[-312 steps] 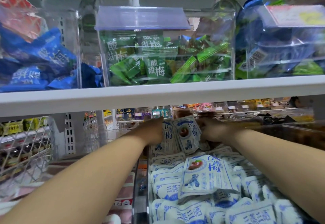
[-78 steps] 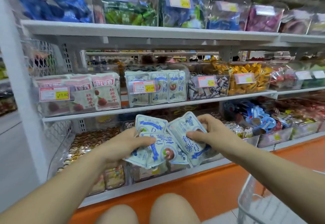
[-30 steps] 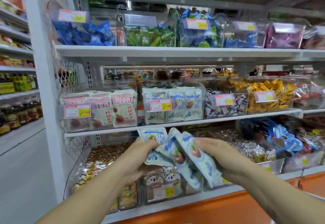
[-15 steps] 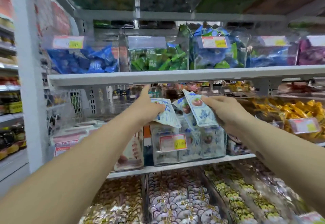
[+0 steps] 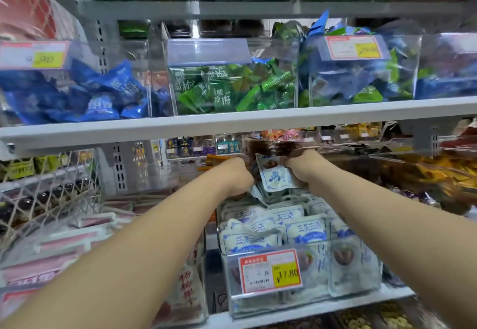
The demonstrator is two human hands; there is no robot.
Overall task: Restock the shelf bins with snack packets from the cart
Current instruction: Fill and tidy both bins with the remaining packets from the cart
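Two hands hold a bundle of blue-and-white packets over the back of a clear bin on a store shelf. The right hand has its fingers curled round the bundle's right edge. The left hand closes on the left edge, its fingertips hidden behind the knuckles. The bundle stands upright above the rear of the bin, just under the upper shelf, and is not yet released.

The bin already looks well filled: matching packets lie stacked from behind the price tag at the front to just beneath the hands. On that showing this bin is nearly done, with only this handful left to drop in and settle. The cart is out of view, so how much stock waits in it, and how many other bins need filling, cannot be told.
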